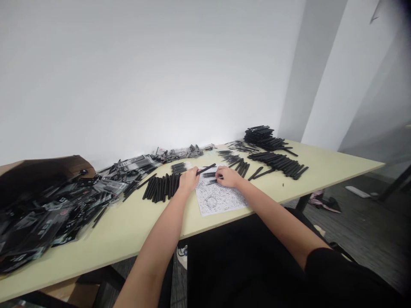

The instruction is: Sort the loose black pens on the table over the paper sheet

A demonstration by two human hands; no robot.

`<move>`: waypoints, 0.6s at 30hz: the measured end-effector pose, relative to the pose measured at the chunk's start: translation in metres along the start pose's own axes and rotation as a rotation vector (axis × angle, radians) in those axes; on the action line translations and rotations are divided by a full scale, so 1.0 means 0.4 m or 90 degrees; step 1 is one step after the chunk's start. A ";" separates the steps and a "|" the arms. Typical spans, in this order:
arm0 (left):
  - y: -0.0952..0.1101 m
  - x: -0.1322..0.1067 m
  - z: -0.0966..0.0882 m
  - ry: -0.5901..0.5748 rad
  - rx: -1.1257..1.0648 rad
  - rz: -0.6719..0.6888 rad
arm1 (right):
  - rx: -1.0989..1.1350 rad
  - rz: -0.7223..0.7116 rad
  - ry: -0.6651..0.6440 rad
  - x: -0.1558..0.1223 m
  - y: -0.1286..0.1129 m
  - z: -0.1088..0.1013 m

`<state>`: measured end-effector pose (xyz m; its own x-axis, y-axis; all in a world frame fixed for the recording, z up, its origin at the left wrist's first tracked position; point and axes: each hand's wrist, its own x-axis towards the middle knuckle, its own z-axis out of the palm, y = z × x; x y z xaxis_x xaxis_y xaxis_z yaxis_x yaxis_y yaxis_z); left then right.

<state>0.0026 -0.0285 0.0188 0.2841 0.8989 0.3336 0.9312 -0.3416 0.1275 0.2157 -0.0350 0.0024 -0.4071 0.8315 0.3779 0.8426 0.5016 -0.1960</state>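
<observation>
My left hand is closed around a black pen-like stick, which points up and to the right. Beside it, my right hand has its fingers drawn together over several thin dark rods; whatever is between the fingertips is too small to make out. Both hands are over a white sheet covered in dense black drawing. Left of my left hand lies a row of thick black sticks, with a small bunch of thinner rods behind it.
Clear printed packets and a brown bag crowd the table's left end. More packaging lies along the wall. Black sticks lie in a row and a stack at right. The pale table has its front edge near me.
</observation>
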 end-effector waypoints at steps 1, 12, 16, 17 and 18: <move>0.001 0.000 -0.001 0.000 0.001 -0.001 | -0.003 -0.008 -0.004 0.001 0.000 0.000; 0.004 -0.004 -0.007 -0.007 -0.015 -0.004 | -0.075 -0.011 -0.031 0.007 -0.002 0.011; 0.004 -0.005 -0.006 -0.010 -0.016 -0.010 | -0.103 -0.026 -0.039 0.007 -0.007 0.009; 0.004 -0.004 -0.005 -0.012 -0.014 -0.015 | -0.109 -0.028 -0.042 0.007 -0.009 0.008; 0.004 -0.004 -0.005 -0.011 -0.012 -0.017 | -0.114 -0.030 -0.046 0.006 -0.011 0.006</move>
<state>0.0033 -0.0311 0.0203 0.2630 0.9126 0.3129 0.9342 -0.3219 0.1537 0.2101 -0.0346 0.0019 -0.4672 0.8262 0.3150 0.8683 0.4959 -0.0130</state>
